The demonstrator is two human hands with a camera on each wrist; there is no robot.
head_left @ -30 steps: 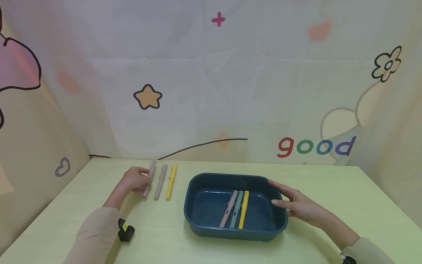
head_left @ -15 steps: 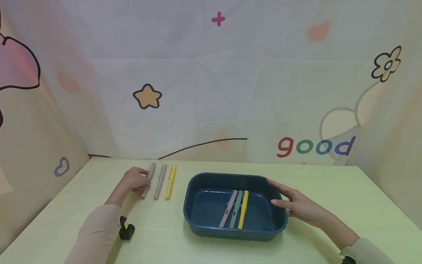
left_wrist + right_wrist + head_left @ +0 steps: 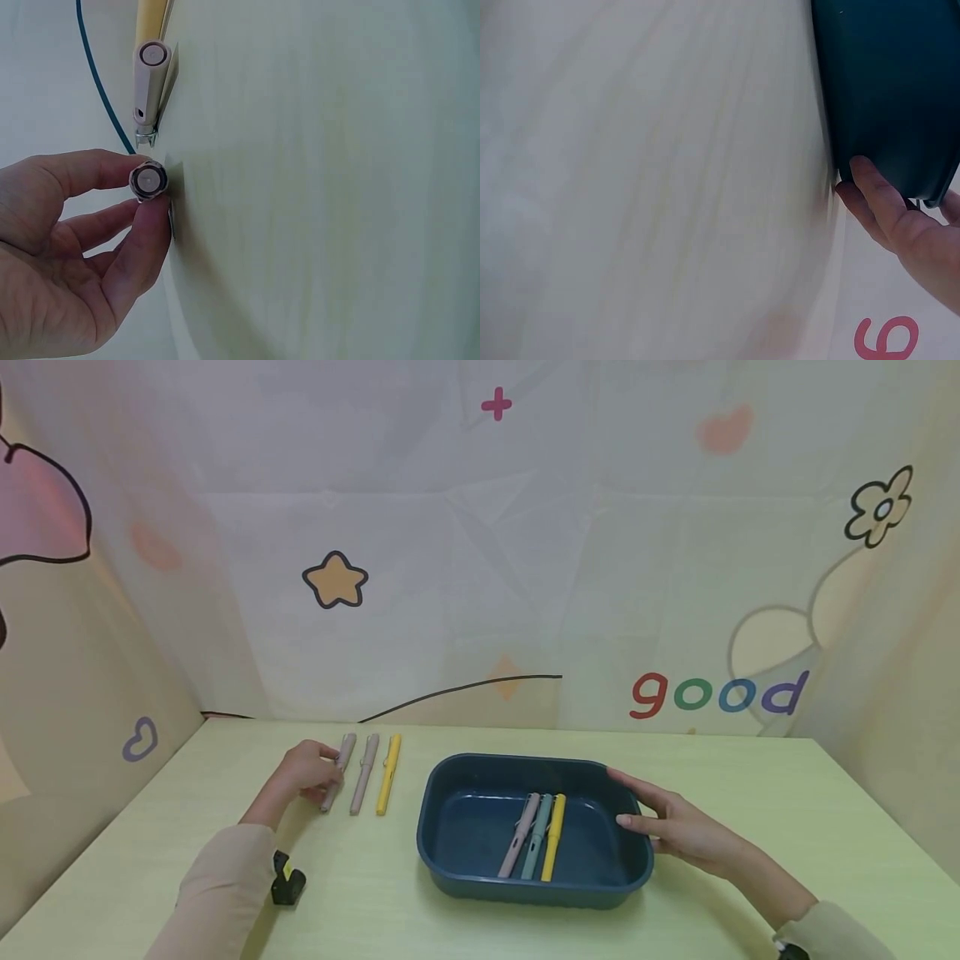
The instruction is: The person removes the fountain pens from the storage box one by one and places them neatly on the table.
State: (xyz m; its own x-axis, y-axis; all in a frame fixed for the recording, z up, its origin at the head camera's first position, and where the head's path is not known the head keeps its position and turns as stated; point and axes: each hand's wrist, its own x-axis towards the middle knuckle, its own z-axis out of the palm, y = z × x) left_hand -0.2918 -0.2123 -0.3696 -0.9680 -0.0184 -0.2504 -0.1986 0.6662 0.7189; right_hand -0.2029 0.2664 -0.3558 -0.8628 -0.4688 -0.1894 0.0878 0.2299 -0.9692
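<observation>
In the head view my left hand (image 3: 306, 767) pinches a pale mauve pen (image 3: 347, 748) on the left of the table; in the left wrist view thumb and finger meet on the round end of this pen (image 3: 149, 180). To its right lie another mauve pen (image 3: 365, 774) and a yellow pen (image 3: 388, 775), roughly parallel. My right hand (image 3: 686, 831) grips the right end of a dark blue tray (image 3: 442, 881), thumb over the rim and fingers along the outer wall. Inside the tray are a mauve pen (image 3: 519, 837), a teal pen (image 3: 537, 838) and a yellow pen (image 3: 553, 838).
Pale green tabletop (image 3: 360, 893) surrounds the tray. A printed cloth backdrop (image 3: 420, 527) rises behind the table's far edge and along both sides. A black wrist device (image 3: 287, 881) sits by the left sleeve (image 3: 225, 877).
The pen in my left hand has come down slightly and lies a little nearer, in line with its neighbours. My right hand and the tray stay practically where they were.
</observation>
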